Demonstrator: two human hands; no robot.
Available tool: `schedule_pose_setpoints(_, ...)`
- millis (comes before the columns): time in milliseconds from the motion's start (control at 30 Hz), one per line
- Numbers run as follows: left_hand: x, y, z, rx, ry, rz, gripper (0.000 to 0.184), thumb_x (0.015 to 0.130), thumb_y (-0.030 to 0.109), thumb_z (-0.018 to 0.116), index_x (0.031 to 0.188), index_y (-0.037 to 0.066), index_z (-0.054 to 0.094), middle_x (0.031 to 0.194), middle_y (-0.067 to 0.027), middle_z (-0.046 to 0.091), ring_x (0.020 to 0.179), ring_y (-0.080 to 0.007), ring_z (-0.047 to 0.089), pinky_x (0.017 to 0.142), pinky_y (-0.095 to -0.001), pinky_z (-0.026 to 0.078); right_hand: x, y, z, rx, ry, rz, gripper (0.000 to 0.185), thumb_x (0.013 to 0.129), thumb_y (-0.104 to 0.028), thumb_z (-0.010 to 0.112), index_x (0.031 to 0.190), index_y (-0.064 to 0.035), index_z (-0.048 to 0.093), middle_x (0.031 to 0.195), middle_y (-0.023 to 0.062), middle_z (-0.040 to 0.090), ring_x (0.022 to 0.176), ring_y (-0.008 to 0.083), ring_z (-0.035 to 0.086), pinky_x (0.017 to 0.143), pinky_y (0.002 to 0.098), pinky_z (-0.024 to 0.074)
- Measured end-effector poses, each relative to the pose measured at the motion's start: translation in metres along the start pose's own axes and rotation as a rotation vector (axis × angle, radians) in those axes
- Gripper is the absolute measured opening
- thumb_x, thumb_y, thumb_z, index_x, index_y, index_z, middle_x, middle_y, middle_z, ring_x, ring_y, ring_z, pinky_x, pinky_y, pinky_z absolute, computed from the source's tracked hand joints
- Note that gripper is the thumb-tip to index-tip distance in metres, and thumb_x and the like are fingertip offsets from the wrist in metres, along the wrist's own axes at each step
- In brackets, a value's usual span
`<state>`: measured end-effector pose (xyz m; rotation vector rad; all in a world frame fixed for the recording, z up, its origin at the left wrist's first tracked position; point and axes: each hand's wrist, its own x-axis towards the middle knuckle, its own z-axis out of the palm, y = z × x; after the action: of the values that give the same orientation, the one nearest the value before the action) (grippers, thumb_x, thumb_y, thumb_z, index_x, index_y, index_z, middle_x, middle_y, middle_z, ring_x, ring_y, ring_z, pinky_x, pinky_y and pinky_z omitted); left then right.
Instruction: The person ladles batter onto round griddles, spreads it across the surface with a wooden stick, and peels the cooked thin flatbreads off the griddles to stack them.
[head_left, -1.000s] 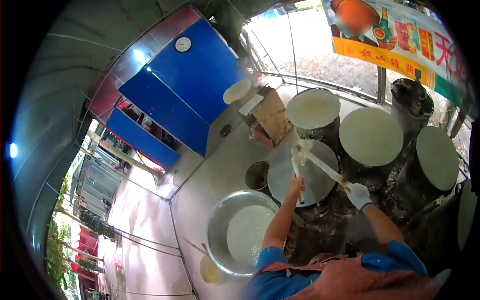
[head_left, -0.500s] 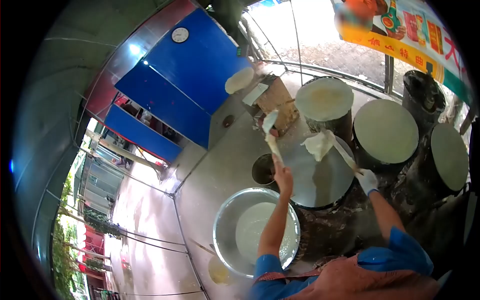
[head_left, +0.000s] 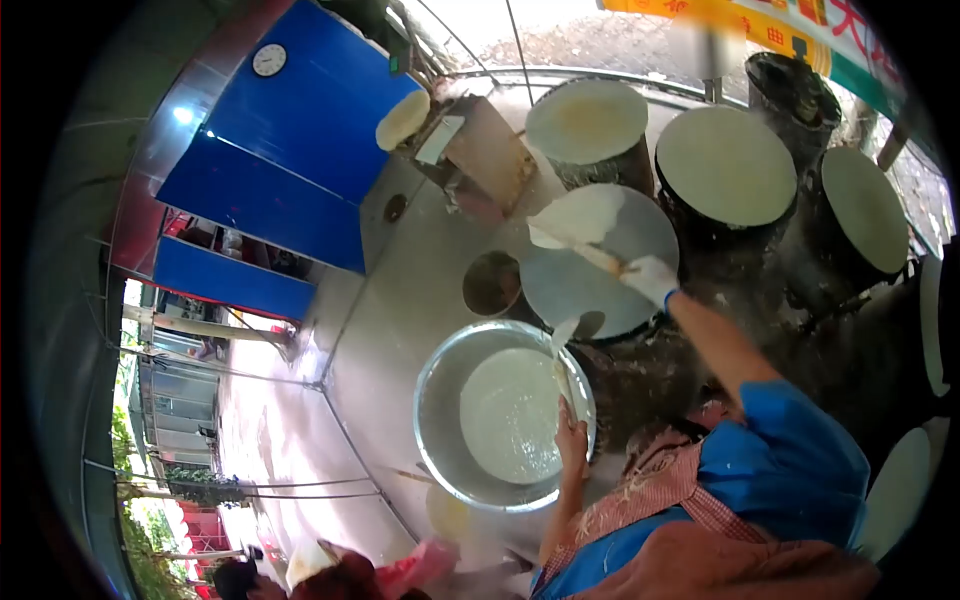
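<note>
White wet batter [head_left: 577, 213] covers just eleven o'clock on the round grey plate [head_left: 590, 292], gloved right hand [head_left: 652, 279] and bare left hand [head_left: 572, 442] gripping pale sticks [head_left: 562, 374]

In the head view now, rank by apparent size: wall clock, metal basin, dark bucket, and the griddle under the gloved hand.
1. Metal basin
2. Griddle under the gloved right hand
3. Dark bucket
4. Wall clock

Whether basin or griddle is truly larger, I cannot tell.
</note>
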<state>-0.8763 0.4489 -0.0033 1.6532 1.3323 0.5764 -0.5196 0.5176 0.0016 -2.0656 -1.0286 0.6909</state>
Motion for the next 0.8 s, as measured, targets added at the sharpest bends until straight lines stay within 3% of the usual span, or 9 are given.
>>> schedule_pose_setpoints(67, -0.01, -0.012, -0.007, -0.015, 0.011, -0.011, 0.069, 0.076, -0.004, 0.047, 0.142, 0.008, 0.033, 0.14, -0.0155, 0.043, 0.123, -0.0248, 0.048, 0.096, -0.0294, 0.039, -0.003, 0.017, -0.047, 0.049, 0.027, -0.047, 0.03, 0.077, -0.025, 0.065, 0.092, 0.0007, 0.07, 0.087, 0.0133, 0.07, 0.085, 0.0205, 0.066, 0.074, 0.0336, 0.0502)
schedule_pose_setpoints(133, -0.005, -0.002, -0.009, 0.036, 0.028, -0.02, 0.069, 0.076, -0.003, 0.048, 0.142, 0.009, 0.033, 0.139, -0.0154, 0.044, 0.122, -0.0254, 0.05, 0.095, -0.0296, 0.04, 0.008, 0.074, -0.044, 0.629, 0.085, 0.04, 0.027, 0.076, -0.022, 0.067, 0.087, 0.0024, 0.069, 0.081, 0.0126, 0.069, 0.077, 0.0155, 0.065, 0.068, 0.0309, 0.0502)
schedule_pose_setpoints(200, -0.003, 0.01, -0.009, 0.035, 0.026, -0.108, 0.069, 0.076, -0.002, 0.049, 0.142, 0.009, 0.034, 0.137, -0.0164, 0.046, 0.122, -0.0269, 0.049, 0.097, -0.03, 0.039, 0.013, 0.096, 0.012, 0.512, 0.086, 0.148, 0.022, 0.073, -0.017, 0.072, 0.079, 0.0039, 0.068, 0.079, 0.0101, 0.068, 0.07, 0.0116, 0.06, 0.065, 0.0291, 0.0482)
schedule_pose_setpoints(267, -0.002, -0.005, 0.004, 0.03, 0.062, -0.094, 0.069, 0.076, -0.002, 0.049, 0.142, 0.009, 0.034, 0.136, -0.0169, 0.046, 0.123, -0.0279, 0.048, 0.098, -0.0302, 0.038, -0.001, 0.053, 0.032, 0.688, -0.032, 0.138, 0.029, 0.07, -0.019, 0.074, 0.088, 0.0039, 0.07, 0.083, 0.0099, 0.069, 0.073, 0.0155, 0.06, 0.071, 0.0304, 0.0481)
schedule_pose_setpoints(400, -0.003, -0.015, 0.018, 0.137, 0.152, 0.073, 0.072, 0.075, 0.003, 0.049, 0.144, 0.012, 0.03, 0.133, -0.0204, 0.048, 0.12, -0.0329, 0.051, 0.094, -0.0334, 0.041, 0.035, 0.085, -0.047, 0.601, -0.224, 0.028, 0.024, 0.073, -0.013, 0.071, 0.09, 0.0039, 0.07, 0.083, 0.009, 0.069, 0.072, 0.0157, 0.061, 0.069, 0.0282, 0.0482)
schedule_pose_setpoints(467, -0.006, 0.002, 0.021, 0.13, 0.142, -0.011, 0.071, 0.075, 0.002, 0.049, 0.144, 0.01, 0.03, 0.136, -0.0193, 0.047, 0.123, -0.0295, 0.048, 0.097, -0.0318, 0.039, 0.048, 0.098, -0.067, 0.96, -0.106, 0.205, 0.021, 0.074, -0.012, 0.07, 0.089, 0.0035, 0.07, 0.08, 0.0071, 0.068, 0.069, 0.0152, 0.06, 0.064, 0.0284, 0.0473)
schedule_pose_setpoints(533, -0.009, 0.016, 0.028, 0.108, 0.174, -0.03, 0.07, 0.076, 0.003, 0.049, 0.143, 0.01, 0.031, 0.135, -0.0195, 0.047, 0.122, -0.0293, 0.05, 0.097, -0.0319, 0.039, 0.058, 0.115, -0.032, 0.675, -0.166, 0.082, 0.023, 0.075, -0.014, 0.071, 0.089, 0.0031, 0.07, 0.075, 0.0059, 0.067, 0.065, 0.0151, 0.059, 0.06, 0.0298, 0.0461)
schedule_pose_setpoints(700, -0.034, 0.023, 0.042, 0.062, 0.231, -0.211, 0.071, 0.076, 0.0, 0.049, 0.144, 0.006, 0.028, 0.136, -0.0213, 0.046, 0.123, -0.0292, 0.048, 0.097, -0.0308, 0.039, 0.064, 0.113, -0.064, 0.64, -0.527, 0.251, 0.024, 0.073, -0.017, 0.076, 0.087, 0.0011, 0.071, 0.075, 0.0084, 0.066, 0.068, 0.0145, 0.059, 0.065, 0.0302, 0.0466)
schedule_pose_setpoints(800, -0.044, -0.005, 0.05, 0.017, 0.365, -0.097, 0.07, 0.077, -0.001, 0.051, 0.143, 0.004, 0.029, 0.132, -0.019, 0.048, 0.118, -0.0265, 0.05, 0.095, -0.0298, 0.04, 0.106, 0.088, -0.117, 0.756, -0.405, 0.375, 0.022, 0.078, -0.024, 0.071, 0.078, -0.0014, 0.068, 0.065, 0.0118, 0.061, 0.046, 0.0199, 0.055, 0.037, 0.034, 0.0412)
